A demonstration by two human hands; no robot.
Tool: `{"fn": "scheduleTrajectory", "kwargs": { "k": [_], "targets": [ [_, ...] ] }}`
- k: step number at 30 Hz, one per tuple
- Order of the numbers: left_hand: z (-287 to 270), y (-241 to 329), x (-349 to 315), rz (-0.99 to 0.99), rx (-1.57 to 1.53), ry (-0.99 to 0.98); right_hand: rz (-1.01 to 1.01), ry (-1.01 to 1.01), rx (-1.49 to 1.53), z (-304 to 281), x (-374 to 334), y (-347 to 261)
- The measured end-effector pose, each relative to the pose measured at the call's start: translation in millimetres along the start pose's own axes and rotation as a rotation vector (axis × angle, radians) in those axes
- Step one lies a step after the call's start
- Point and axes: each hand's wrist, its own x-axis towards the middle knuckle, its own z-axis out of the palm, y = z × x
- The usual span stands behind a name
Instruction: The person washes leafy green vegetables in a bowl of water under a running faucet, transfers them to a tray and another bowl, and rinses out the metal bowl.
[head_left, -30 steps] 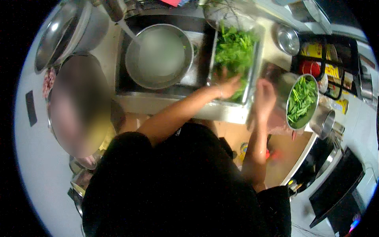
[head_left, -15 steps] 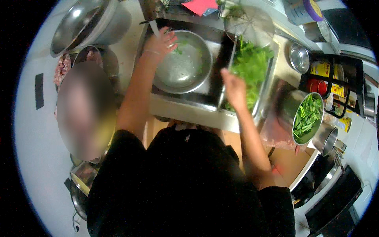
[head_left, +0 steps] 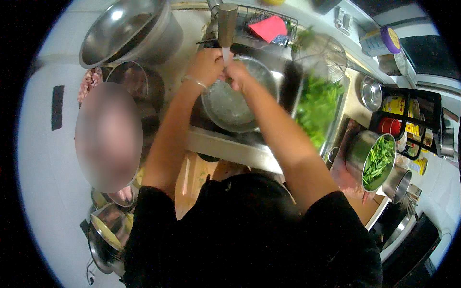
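Observation:
Water runs from a metal faucet [head_left: 227,24] at the far side of the sink. Under the stream my left hand [head_left: 207,67] and my right hand [head_left: 236,76] meet, fingers curled and pressed close together. Whatever may be between them is hidden. Just below them a round metal bowl [head_left: 240,129] of water stands in the left basin, with a few green bits afloat. To the right, leafy greens [head_left: 313,117] fill the other basin, somewhat blurred. Behind those greens is a round wire strainer [head_left: 331,60].
Cut greens [head_left: 379,162] lie in a metal pot [head_left: 354,156] on the right. Near it are a small metal bowl [head_left: 370,93] and a black rack [head_left: 417,103]. A large metal basin [head_left: 165,41] stands at the far left. A pink cloth [head_left: 269,28] lies behind the sink.
My right hand has moved left from beside the greens to meet my left hand. My left hand's spread fingers have curled in. The view has shifted, bringing the faucet into sight.

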Motion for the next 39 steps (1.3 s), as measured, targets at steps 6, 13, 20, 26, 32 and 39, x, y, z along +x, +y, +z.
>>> {"fn": "scheduleTrajectory", "kwargs": {
  "k": [6,13,20,26,32,39],
  "targets": [
    [5,3,-8,0.249,0.237,0.305,-0.651,0.101,-0.502,-8,54,14],
    [49,-24,20,0.426,-0.079,0.29,-0.736,0.109,-0.93,-33,26,29],
    [36,-94,73,-0.055,-0.196,0.136,-0.383,0.224,-1.205,-77,-42,14],
    [-4,-92,97,-0.452,-1.101,0.246,-0.43,0.433,-1.269,-112,-83,49],
    [-9,-104,94,-0.337,-0.474,0.322,-0.43,0.781,-1.029,-118,-117,85],
    [59,-192,39,-0.232,0.4,0.178,-0.165,0.581,-0.693,-123,-97,164]
  ]
}}
